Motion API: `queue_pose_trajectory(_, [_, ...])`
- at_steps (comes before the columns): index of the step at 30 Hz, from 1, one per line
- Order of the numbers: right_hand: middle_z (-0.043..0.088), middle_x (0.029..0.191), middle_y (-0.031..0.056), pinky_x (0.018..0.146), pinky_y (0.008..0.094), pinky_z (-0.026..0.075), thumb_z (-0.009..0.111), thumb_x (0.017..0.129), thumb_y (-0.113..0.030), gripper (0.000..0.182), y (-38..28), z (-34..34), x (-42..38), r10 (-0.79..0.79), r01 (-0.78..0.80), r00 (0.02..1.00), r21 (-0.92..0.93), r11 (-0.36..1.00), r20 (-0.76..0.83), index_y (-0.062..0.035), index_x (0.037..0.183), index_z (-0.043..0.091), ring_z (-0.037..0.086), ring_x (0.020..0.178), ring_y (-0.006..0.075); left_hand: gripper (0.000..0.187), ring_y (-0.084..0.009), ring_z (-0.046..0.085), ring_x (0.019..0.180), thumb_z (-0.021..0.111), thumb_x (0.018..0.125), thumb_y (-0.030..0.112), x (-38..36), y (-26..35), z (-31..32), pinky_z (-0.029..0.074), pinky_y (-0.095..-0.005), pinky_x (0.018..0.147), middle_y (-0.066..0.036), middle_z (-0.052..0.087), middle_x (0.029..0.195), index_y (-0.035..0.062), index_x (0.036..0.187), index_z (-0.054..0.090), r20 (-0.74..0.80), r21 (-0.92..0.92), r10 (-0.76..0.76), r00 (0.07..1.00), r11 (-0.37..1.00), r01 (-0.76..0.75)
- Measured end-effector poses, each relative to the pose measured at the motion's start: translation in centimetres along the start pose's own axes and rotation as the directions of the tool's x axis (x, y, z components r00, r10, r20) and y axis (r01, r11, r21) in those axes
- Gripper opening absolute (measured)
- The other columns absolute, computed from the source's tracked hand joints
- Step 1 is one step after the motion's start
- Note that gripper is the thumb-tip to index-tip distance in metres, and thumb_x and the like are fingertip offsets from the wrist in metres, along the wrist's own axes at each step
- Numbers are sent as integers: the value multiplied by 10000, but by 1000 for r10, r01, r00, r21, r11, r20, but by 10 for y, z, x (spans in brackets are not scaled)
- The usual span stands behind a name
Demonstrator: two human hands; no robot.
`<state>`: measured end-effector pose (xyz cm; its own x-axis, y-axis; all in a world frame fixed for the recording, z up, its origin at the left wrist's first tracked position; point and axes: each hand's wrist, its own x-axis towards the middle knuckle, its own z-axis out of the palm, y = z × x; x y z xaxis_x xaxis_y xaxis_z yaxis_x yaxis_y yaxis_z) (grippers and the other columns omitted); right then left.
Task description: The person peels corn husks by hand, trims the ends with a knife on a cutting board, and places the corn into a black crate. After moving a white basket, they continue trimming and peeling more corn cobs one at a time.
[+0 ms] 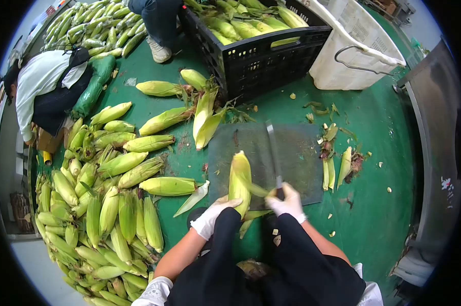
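My left hand (221,213), in a white glove, grips the lower part of a pale green ear of corn (239,176) that points away from me over the dark cutting board (304,153). A knife (274,155) is in my gloved right hand (287,202), its long blade pointing away over the board. From the ear a strip of husk (256,190) stretches across to my right fingers, slightly blurred. Loose husk leaves (248,224) lie below the ear, near my knees.
Unhusked corn (108,211) is heaped on my left. A black crate (271,61) full of corn stands ahead, beside a white bin (353,51). Husk scraps (345,163) litter the green floor on the right. A person (52,84) bends over at the far left; another's leg (159,25) shows behind.
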<state>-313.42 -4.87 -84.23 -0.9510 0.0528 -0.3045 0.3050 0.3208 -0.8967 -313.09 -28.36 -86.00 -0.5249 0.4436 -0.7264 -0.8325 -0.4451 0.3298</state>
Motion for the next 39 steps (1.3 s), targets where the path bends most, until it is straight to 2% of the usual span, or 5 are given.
queue_pose_trajectory(11, [556,868,119,706,340,452,665,795,-68,227,50,-173,80,-695,20,486,-788,615,-530,8,976,549,531,778,183,441,-295,615,1044,642,848,219,-164,103,-146,518,-473,876,-143,611,1147,26,1227,524,-568,173,515,642,837,-519])
queue_pose_trajectory(19, [543,611,46,533,324,442,731,766,-224,252,33,-38,1,64,-53,994,-118,992,90,-34,839,582,507,561,117,670,-277,464,1261,657,869,427,-159,224,-159,416,-411,1028,-195,482,1347,55,1370,414,-571,151,818,65,183,-972])
queue_pose_trajectory(23, [593,647,82,597,332,469,752,759,-284,301,14,-10,-3,272,-163,917,-349,923,292,-37,856,609,538,602,133,394,-243,625,936,715,824,237,-37,174,-163,489,-339,879,-95,647,1098,51,1153,604,-273,796,917,292,386,-466])
queue_pose_trajectory(27, [564,614,32,546,306,455,717,794,-189,202,91,-47,5,51,-47,994,-40,998,93,-28,816,596,525,547,140,441,-302,619,867,704,708,137,-51,71,-55,526,-374,764,-140,603,925,96,1136,609,165,923,666,727,-365,125])
queue_pose_trajectory(39, [444,571,-29,369,234,323,597,836,-92,125,93,-145,-31,280,-207,830,200,958,-482,-88,775,487,403,410,66,279,-293,597,515,678,841,279,7,87,7,472,-383,463,-107,569,633,78,671,585,519,829,719,462,-555,-67])
